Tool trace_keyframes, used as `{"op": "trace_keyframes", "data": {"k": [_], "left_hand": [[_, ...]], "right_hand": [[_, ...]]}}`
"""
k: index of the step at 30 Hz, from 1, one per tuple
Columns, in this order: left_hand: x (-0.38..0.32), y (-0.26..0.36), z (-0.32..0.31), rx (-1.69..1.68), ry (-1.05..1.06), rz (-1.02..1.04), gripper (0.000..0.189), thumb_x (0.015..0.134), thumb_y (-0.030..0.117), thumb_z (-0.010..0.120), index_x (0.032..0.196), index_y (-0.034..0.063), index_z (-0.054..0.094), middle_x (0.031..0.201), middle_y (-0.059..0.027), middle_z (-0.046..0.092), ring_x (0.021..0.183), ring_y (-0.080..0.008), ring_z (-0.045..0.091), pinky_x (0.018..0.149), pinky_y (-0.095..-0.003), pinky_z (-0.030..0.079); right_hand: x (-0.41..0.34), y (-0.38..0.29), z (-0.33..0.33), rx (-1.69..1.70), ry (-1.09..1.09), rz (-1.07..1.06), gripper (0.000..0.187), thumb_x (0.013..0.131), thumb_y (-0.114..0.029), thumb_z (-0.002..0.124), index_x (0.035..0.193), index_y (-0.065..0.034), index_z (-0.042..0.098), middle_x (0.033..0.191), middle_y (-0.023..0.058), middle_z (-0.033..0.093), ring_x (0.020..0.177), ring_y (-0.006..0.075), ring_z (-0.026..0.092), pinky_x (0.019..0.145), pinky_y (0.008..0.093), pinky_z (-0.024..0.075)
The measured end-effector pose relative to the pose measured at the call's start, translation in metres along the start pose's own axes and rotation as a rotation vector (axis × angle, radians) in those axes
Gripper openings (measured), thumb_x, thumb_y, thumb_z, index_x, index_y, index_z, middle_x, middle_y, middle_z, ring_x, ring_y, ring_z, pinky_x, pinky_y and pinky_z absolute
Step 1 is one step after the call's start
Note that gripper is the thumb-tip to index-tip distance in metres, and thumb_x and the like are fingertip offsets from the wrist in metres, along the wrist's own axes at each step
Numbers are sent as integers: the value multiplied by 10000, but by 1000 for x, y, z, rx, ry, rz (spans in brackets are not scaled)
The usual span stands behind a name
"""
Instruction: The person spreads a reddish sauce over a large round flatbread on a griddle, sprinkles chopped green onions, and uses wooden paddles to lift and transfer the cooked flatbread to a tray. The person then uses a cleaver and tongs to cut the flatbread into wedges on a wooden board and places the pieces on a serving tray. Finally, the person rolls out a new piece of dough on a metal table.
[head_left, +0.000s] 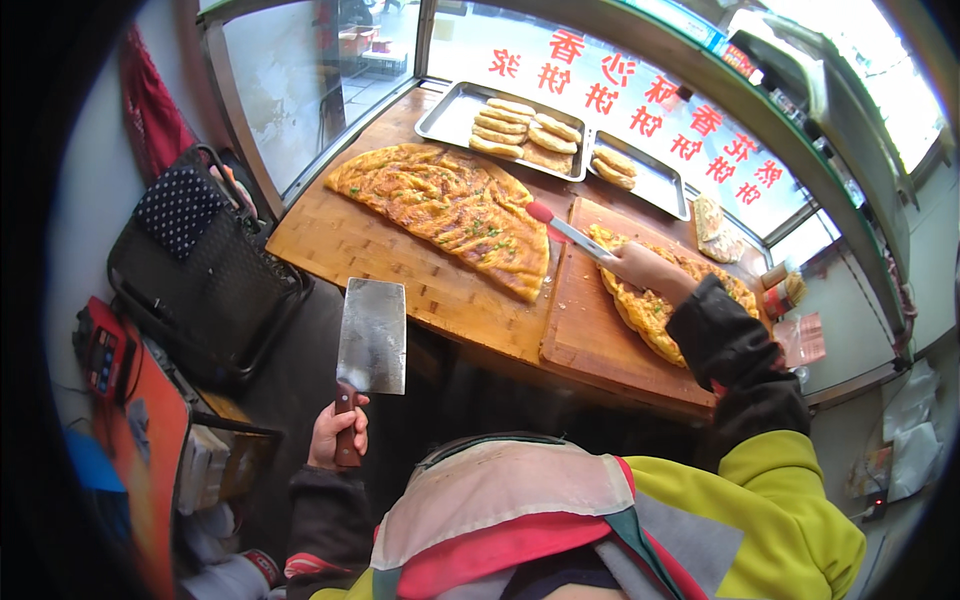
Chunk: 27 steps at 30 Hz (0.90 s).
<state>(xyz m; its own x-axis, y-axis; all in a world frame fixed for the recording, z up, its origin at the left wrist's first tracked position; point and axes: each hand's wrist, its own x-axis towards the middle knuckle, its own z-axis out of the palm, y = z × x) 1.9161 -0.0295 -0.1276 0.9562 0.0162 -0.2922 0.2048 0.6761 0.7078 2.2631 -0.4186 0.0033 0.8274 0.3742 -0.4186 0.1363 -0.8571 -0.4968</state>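
My left hand (339, 433) grips the wooden handle of a cleaver (372, 330), its broad blade pointing away from me, in front of the table edge. In my right hand (651, 268) are metal tongs (581, 238) with a red tip, held over the right cutting board. A piece of folded golden flatbread (637, 311) with green flecks lies under that hand on the reddish cutting board (574, 330). To the left, a large half-round flatbread (450, 206) with green flecks rests on the wooden tabletop (427, 289).
Behind the breads stand a metal tray (450, 112) of small round flatbreads (499, 127) and a smaller tray (664, 187) holding more. Window panes rise behind. At the right are a container of wooden sticks (784, 296) and stacked flatbreads (716, 229). A black folding chair (202, 277) stands left.
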Motion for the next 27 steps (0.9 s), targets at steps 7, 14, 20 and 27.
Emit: {"op": "trace_keyframes", "data": {"k": [7,14,20,27], "left_hand": [[-10,1,-9,29,4,-30,354,832,155,522,1116,-33,426,714,-71,529,478,-150,520,435,-284,462],[-15,-5,-4,6,-37,-96,335,836,142,514,1121,-22,449,734,-70,538,512,-137,533,466,-280,473],[-12,-14,1,18,-27,-108,358,845,157,508,1143,-27,433,726,-69,532,496,-152,520,448,-284,453],[50,-39,30,-96,39,33,276,867,144,490,1107,11,454,738,-60,518,536,-145,520,491,-286,454]], "right_hand": [[-80,28,-13,178,-341,107,293,924,-296,447,828,-51,576,608,-6,504,413,69,432,361,220,358],[-70,55,61,746,-376,10,203,934,-258,433,973,-84,531,667,-24,485,443,54,430,350,190,335],[-82,30,79,824,-438,-90,203,938,-223,426,1031,-71,523,681,-12,488,453,35,413,344,177,318],[-81,-40,114,793,-665,-159,201,935,-244,432,1051,-96,505,670,-8,469,441,38,391,323,171,286]]}}
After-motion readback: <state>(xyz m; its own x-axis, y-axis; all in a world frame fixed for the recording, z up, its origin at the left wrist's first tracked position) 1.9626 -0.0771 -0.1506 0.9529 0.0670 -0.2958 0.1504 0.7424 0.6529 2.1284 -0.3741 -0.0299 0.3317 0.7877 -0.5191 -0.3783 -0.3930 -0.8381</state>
